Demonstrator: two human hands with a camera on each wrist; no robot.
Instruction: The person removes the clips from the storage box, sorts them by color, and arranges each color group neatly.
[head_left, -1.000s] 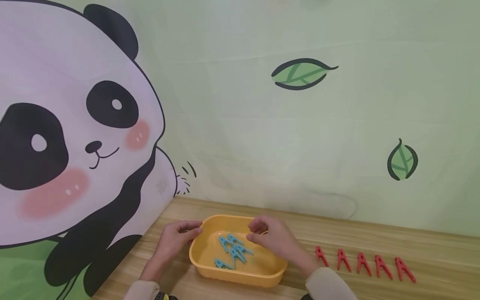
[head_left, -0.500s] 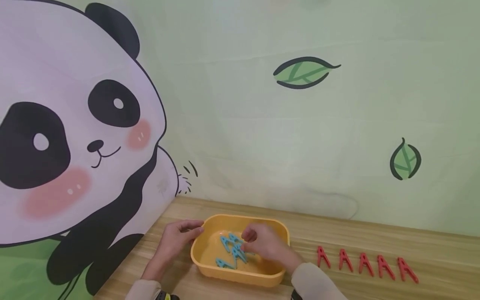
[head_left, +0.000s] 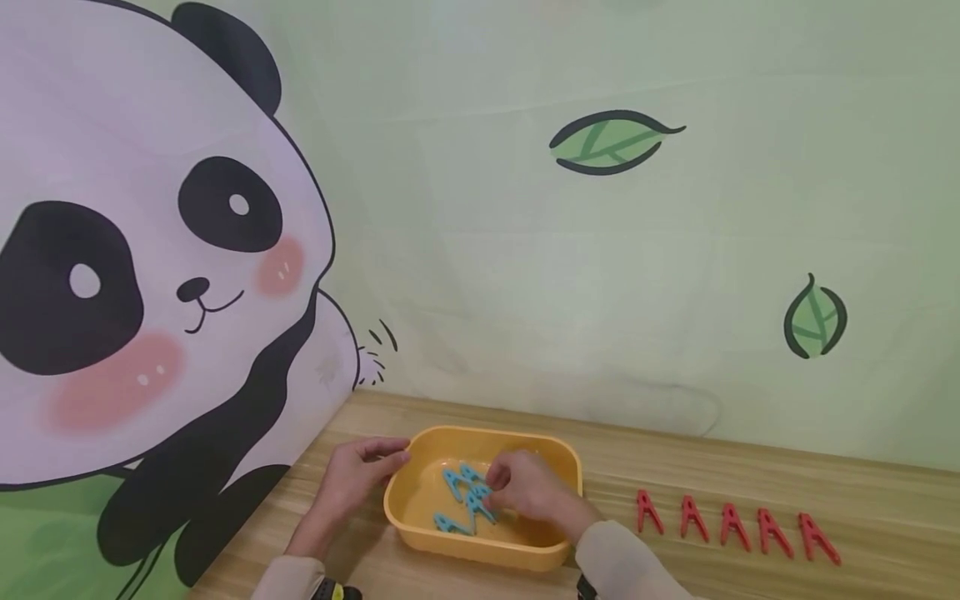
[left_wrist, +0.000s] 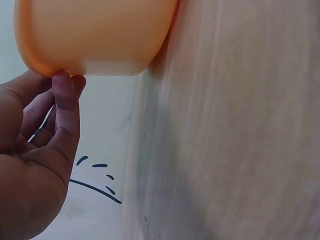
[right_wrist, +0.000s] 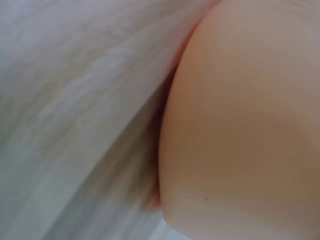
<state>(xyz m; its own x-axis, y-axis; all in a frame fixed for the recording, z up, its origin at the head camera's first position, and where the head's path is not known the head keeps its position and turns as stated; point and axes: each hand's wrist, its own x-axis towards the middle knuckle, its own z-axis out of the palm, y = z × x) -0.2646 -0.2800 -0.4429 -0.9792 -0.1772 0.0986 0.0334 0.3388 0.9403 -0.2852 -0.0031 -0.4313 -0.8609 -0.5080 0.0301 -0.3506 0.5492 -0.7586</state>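
A yellow plastic basin (head_left: 480,542) stands on the wooden table, and several blue clothespins (head_left: 452,523) lie loosely in it. My left hand (head_left: 356,479) holds the basin's left rim between thumb and fingers; the left wrist view shows the thumb (left_wrist: 65,100) against the outer wall. Inside the basin, my right hand (head_left: 528,487) reaches down over the right wall, its fingertips pinching one blue clothespin at the right of the pile. Its fingers partly cover that clothespin. From the right wrist only the basin's outer wall (right_wrist: 240,120) shows, without the hand.
Right of the basin, several red clothespins (head_left: 735,527) lie in a spaced row on the table (head_left: 885,517). A pale green backdrop (head_left: 465,250) with a panda picture and leaves rises behind the table and along its left side.
My right hand has moved left and down from above the basin's right side to the blue clothespins. The left hand has stayed at the rim, and the red row is unchanged.
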